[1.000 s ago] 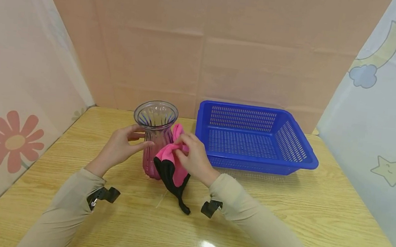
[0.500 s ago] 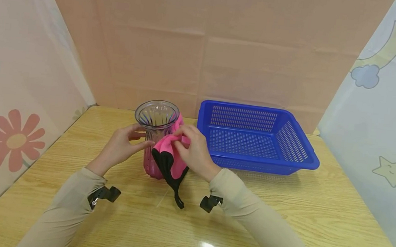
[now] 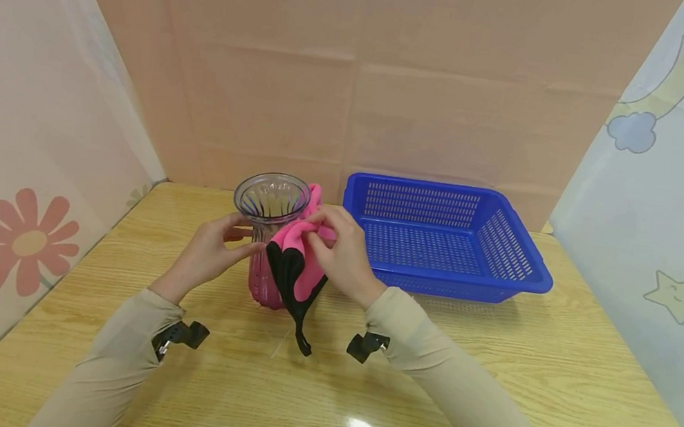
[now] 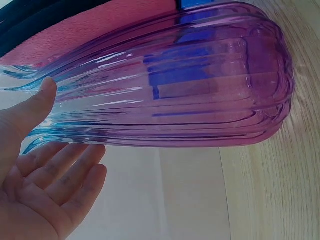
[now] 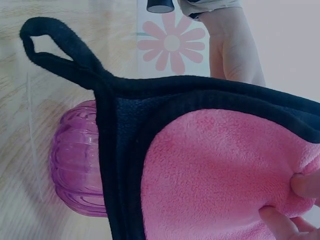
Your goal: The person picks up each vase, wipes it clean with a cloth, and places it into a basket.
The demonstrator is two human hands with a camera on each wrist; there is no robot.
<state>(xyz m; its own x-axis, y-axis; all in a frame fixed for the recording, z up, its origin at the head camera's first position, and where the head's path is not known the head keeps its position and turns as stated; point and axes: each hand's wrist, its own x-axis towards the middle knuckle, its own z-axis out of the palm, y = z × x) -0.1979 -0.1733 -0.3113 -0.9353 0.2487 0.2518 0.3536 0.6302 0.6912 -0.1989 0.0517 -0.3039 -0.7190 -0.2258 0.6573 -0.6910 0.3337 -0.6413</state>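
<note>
– Slightly up and away from the person have gone the right hand [image 3: 343, 252] and the soft pink, black-edged cloth [image 3: 310, 276], and its black loop [image 3: 302, 341] has swung left.

– How are the hands set?

– Right fingertips pinch the cloth's pink part; the left hand [image 3: 210, 245] curves thumb and fingers lightly around the neck of the tall, ribbed, purple-tinted glass vase [image 3: 261, 285].

– What would make this wiping, as it looks, go well?

– Keep that left hold steady, spread the cloth flat under the right fingers, and follow the ribs with gentle pressure, lest the glass tip.

– And the vase?

– Upright, immediately right of the left hand, left of the right hand, partly covered by the cloth
</note>
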